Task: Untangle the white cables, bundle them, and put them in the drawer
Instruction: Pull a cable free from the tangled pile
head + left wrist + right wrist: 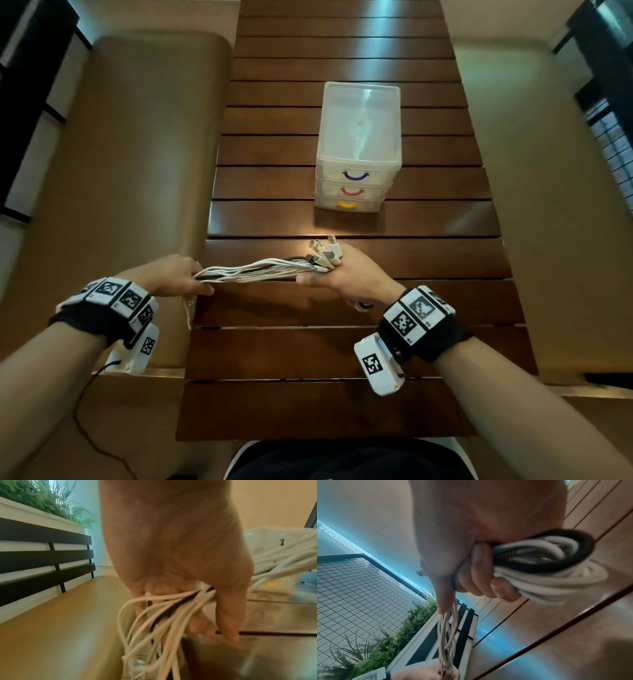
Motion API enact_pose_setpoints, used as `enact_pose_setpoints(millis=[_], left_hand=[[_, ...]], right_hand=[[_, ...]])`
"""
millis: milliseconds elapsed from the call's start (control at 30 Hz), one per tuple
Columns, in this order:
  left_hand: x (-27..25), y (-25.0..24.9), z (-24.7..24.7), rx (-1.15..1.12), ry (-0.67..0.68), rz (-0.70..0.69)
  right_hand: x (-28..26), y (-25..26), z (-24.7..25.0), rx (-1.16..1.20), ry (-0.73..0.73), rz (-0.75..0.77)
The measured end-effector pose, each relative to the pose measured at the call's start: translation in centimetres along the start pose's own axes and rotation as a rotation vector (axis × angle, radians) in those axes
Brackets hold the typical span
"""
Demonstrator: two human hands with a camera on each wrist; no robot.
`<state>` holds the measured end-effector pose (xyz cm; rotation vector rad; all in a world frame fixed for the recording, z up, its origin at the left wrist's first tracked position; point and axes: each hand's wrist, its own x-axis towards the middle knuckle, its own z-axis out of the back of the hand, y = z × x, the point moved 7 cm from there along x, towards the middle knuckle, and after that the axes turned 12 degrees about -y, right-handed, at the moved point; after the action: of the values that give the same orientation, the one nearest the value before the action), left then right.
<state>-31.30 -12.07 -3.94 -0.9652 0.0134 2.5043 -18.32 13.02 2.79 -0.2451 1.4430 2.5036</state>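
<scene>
A bunch of white cables [253,270] stretches level between my two hands above the near part of the wooden table [342,342]. My left hand [178,274] grips the left end at the table's left edge; cable loops [154,622] hang from its fingers. My right hand [342,274] holds the right end, where several plugs [325,251] stick up past the fist. In the right wrist view its fingers [481,577] curl round white loops [547,585] and one black one. The clear plastic drawer unit [358,147] stands farther back with its three drawers closed.
The drawers carry a blue handle [356,175], a red handle [352,192] and a yellow handle [347,205]. A tan padded bench [130,171] runs along the left of the table. A thin black wire [89,411] hangs from my left wrist camera.
</scene>
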Motion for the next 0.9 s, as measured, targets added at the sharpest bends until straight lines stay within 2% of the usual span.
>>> enact_pose_setpoints(millis=[133,167,300,367,533,567,667,767,900], left_hand=[[-1.1,-1.0,-1.3,-0.169,0.188,0.042],[-1.3,-1.5,-1.6,-0.199,0.19,0.046],[-1.1,-3.0,-0.6,0.021,0.121,-0.013],[-0.9,-4.8,1.0,0.025,0.103,-0.067],[-1.1,-16.3,6.2,-0.213,-0.113,-0.473],[-0.9,-17.9,6.2,-0.229,-0.142,-0.51],[0.0,-20.2,5.4,-0.247,-0.145,-0.492],[0.2,-20.4,5.1,-0.189,-0.115,-0.528],[0.4,-19.3,6.4,-0.264,-0.228,-0.574]], right_hand=[[0.1,0.0,1.6,0.013,0.0,-0.032],[0.0,-0.3,2.0,0.019,-0.003,-0.043],[0.0,-1.1,2.8,0.006,-0.021,-0.081],[0.4,-1.2,2.9,0.0,-0.033,-0.1],[1.8,-0.7,2.8,0.054,-0.033,-0.115],[2.0,-0.3,2.8,0.085,-0.015,-0.11],[2.2,0.1,3.0,0.108,0.064,-0.056],[1.4,-1.0,3.5,0.15,0.124,-0.151],[1.2,-1.4,3.4,0.277,0.189,-0.154]])
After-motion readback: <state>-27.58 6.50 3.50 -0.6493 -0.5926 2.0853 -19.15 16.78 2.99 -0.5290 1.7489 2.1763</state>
